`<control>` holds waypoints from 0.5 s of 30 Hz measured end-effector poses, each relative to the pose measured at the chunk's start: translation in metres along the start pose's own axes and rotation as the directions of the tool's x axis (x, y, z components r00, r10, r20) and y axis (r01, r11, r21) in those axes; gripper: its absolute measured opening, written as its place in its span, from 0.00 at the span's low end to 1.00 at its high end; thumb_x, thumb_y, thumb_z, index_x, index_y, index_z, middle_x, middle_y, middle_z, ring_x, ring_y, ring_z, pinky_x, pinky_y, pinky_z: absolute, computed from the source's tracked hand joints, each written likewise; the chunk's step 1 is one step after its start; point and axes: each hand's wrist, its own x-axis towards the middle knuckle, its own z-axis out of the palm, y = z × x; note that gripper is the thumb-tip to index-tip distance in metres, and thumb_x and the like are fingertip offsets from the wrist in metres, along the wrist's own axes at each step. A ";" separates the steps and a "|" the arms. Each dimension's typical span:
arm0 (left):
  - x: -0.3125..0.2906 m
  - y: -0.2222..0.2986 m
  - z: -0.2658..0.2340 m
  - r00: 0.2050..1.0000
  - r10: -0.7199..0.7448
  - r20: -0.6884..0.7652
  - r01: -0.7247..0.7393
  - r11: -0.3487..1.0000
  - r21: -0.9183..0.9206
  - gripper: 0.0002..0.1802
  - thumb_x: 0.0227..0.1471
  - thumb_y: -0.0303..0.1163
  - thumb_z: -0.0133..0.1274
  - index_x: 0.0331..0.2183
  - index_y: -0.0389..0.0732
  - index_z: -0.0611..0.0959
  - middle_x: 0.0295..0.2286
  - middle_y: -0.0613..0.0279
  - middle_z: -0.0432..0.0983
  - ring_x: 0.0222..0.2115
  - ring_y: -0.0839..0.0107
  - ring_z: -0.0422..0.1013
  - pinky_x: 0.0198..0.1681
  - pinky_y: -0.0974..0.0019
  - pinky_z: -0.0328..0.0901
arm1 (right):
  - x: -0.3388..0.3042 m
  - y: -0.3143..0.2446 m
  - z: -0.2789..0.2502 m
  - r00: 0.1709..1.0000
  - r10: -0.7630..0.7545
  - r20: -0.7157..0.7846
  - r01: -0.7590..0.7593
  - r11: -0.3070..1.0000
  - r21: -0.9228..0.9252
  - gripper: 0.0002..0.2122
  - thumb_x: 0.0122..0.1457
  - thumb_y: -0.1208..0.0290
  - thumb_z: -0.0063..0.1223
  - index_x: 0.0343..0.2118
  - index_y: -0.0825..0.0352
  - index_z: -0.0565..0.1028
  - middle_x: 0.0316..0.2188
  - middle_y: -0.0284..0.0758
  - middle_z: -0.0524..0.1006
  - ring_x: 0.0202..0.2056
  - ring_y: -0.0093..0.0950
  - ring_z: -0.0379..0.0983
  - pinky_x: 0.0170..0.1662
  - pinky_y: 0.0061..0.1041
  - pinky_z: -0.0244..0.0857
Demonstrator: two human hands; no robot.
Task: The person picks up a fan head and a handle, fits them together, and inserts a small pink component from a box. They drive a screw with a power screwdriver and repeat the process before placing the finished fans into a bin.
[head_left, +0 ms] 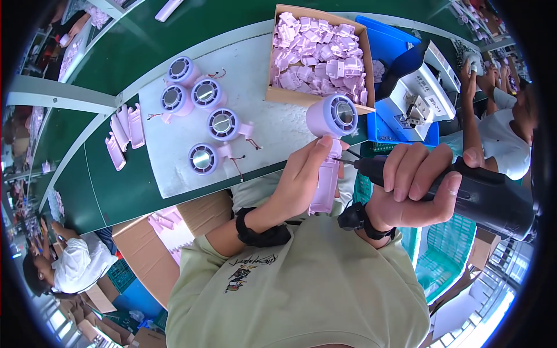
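My left hand (301, 177) is closed around the neck of a lilac handheld fan (325, 119), whose round head points up and whose open, trough-like handle hangs below. In my right hand (415, 188) is a black electric screwdriver (496, 203), lying nearly level. Its thin bit reaches the fan's handle just under the neck; whether it sits on a screw is too small to tell. Beyond my left hand, several lilac fan heads (223, 124) with loose wires stand on a white mat (249, 69).
A cardboard box (316, 103) of small lilac parts stands at the far edge. Right of it are a blue bin (380, 37) and a white metal device (415, 87). Handle shells (120, 130) lie left of the mat. A teal basket (444, 249) is beside me; co-workers sit either side.
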 end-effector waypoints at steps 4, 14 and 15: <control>-0.002 -0.001 0.003 1.000 0.024 -0.003 -0.024 0.999 0.026 0.27 0.65 0.50 0.34 0.43 0.34 0.74 0.23 0.63 0.71 0.17 0.77 0.69 0.21 0.72 0.64 | -0.004 0.002 0.001 1.000 0.000 -0.005 0.000 1.000 0.000 0.10 0.64 0.67 0.40 0.46 0.61 0.63 0.13 0.26 0.59 0.10 0.15 0.52 0.13 0.16 0.50; -0.006 0.001 0.009 0.994 0.062 -0.089 -0.044 0.981 0.191 0.29 0.64 0.52 0.33 0.45 0.35 0.75 0.23 0.60 0.71 0.17 0.73 0.70 0.21 0.72 0.64 | -0.009 0.002 0.000 0.999 -0.024 0.027 0.023 0.998 0.053 0.10 0.63 0.67 0.43 0.45 0.61 0.64 0.14 0.26 0.60 0.11 0.16 0.53 0.14 0.16 0.52; -0.006 0.003 0.009 0.993 0.071 -0.098 -0.051 0.979 0.197 0.29 0.64 0.52 0.33 0.45 0.35 0.75 0.22 0.60 0.71 0.17 0.73 0.70 0.21 0.72 0.64 | -0.010 0.003 -0.001 0.999 -0.026 0.023 0.024 0.998 0.062 0.10 0.63 0.67 0.43 0.45 0.61 0.64 0.14 0.26 0.60 0.11 0.16 0.53 0.14 0.16 0.52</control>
